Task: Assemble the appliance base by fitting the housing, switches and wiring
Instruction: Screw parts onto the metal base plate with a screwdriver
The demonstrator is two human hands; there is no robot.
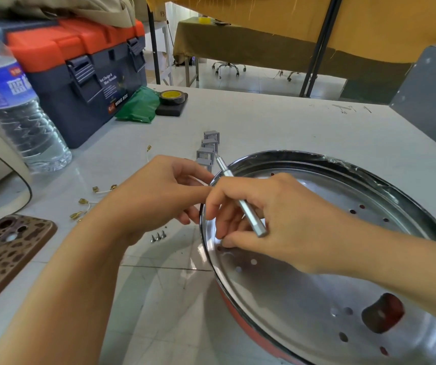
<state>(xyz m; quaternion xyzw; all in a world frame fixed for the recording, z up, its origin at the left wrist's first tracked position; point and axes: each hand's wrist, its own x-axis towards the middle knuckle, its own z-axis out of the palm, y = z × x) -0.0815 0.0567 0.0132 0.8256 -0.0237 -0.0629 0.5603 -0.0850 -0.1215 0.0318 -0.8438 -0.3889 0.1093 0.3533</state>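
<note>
1. The housing [316,259], a shiny round metal pan with a red underside, sits on the bench [277,122] at the right, open side up.
2. Right hand [277,219] has its grip around a slim silver screwdriver [240,198] parked between the fingers, while its fingertips [227,242] press down by a hole near the rim. Looks like a screw is being seated there, but I can't actually see one.
3. Left hand [153,196] curls against the outside of the rim; whether its grip is pinching something from beneath or just steadying, I can't tell.
4. Tip: start the screw by hand, keep it square to the hole, and only then flip the driver round.
5. Spare screws [158,236], grey switches [209,148] and short leads with brass terminals [87,204] wait just left of the pan.
6. The pan's near edge is cut off.
</note>
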